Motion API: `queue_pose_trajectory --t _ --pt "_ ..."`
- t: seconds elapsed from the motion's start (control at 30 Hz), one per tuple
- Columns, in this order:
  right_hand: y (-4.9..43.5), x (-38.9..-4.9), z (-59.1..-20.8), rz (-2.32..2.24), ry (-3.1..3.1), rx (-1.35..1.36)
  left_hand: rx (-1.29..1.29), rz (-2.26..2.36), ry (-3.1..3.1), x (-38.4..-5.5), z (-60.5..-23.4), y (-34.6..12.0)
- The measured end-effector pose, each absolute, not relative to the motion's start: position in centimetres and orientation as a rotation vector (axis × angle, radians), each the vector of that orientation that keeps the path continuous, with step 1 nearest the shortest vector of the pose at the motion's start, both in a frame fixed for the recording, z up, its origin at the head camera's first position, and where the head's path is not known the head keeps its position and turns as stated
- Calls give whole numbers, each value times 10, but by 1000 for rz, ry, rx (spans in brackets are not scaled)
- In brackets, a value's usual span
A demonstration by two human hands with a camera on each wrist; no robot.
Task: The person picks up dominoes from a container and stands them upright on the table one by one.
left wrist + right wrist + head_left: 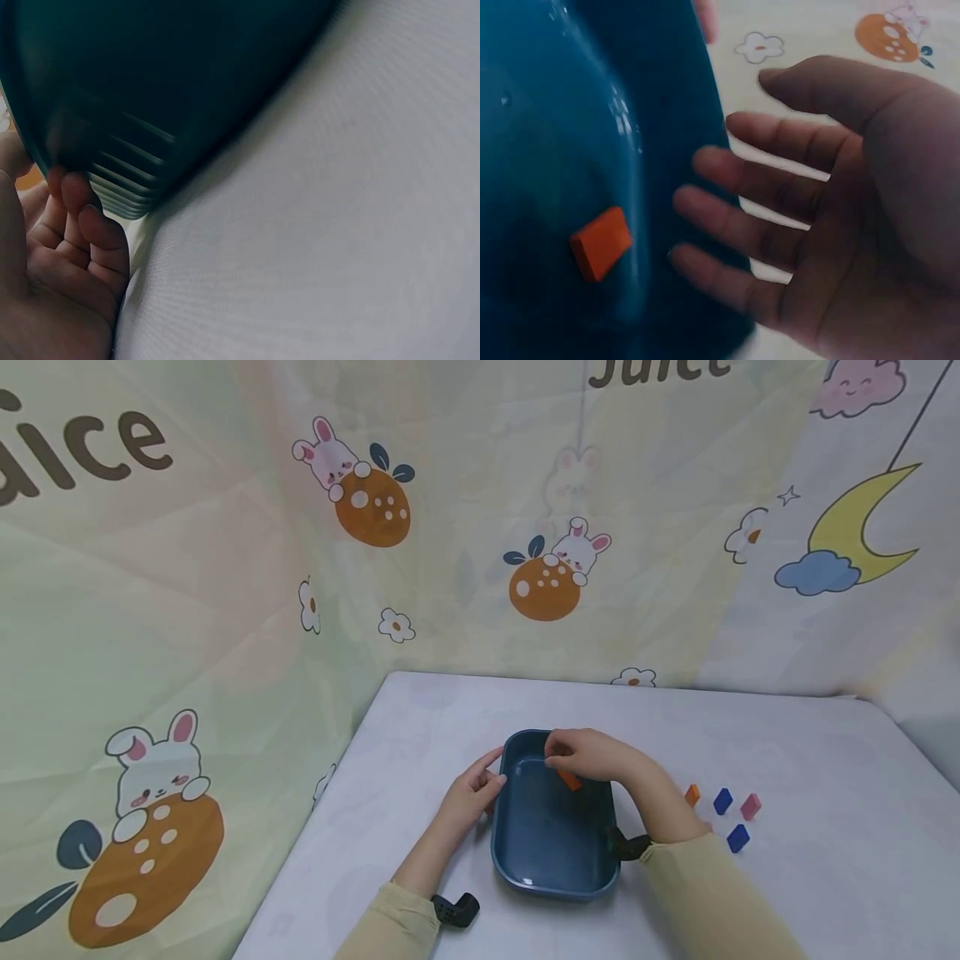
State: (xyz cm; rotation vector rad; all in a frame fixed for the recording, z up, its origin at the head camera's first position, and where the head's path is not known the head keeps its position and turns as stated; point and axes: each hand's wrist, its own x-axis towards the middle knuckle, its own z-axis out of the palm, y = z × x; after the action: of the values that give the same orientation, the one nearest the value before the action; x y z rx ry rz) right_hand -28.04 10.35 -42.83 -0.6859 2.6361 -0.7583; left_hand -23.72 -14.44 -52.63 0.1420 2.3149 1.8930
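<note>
A dark teal rectangular tray (555, 852) stands on the white table. My left hand (471, 792) is at its left side, with fingertips touching the outer wall (127, 157); the fingers are loosely bent and not wrapped round the rim. Over the tray's far right part is my right hand (588, 753). The right wrist view shows its fingers (742, 225) spread, holding nothing. An orange block (602, 244) lies on the tray floor near the wall, apart from those fingers. From the head view this block (572, 781) is partly covered by the right hand.
Right of the tray, beside my right forearm, lie an orange block (692, 795), a blue block (722, 801), a pink block (751, 807) and another blue block (738, 838). Printed fabric (465, 527) hangs behind the table.
</note>
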Motion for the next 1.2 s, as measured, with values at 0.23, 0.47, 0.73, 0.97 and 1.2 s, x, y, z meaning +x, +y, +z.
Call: queue_pose_trajectory --t 0.23,0.47,0.73,0.97,1.2 --pt "90 -289 -433 -648 2588 -621 137 1889 2305 -238 -526 -145" --pt "81 -292 -438 -585 2496 -654 171 1870 2313 -237 -525 -146" --pt "71 -292 -451 -733 2474 -764 188 1878 2308 -238 -527 -146" --pt "73 -294 -459 -775 2625 -611 207 1873 2327 -239 -528 -146" --pt "76 -293 -461 -681 2595 -536 211 1890 2311 -239 -527 -146"
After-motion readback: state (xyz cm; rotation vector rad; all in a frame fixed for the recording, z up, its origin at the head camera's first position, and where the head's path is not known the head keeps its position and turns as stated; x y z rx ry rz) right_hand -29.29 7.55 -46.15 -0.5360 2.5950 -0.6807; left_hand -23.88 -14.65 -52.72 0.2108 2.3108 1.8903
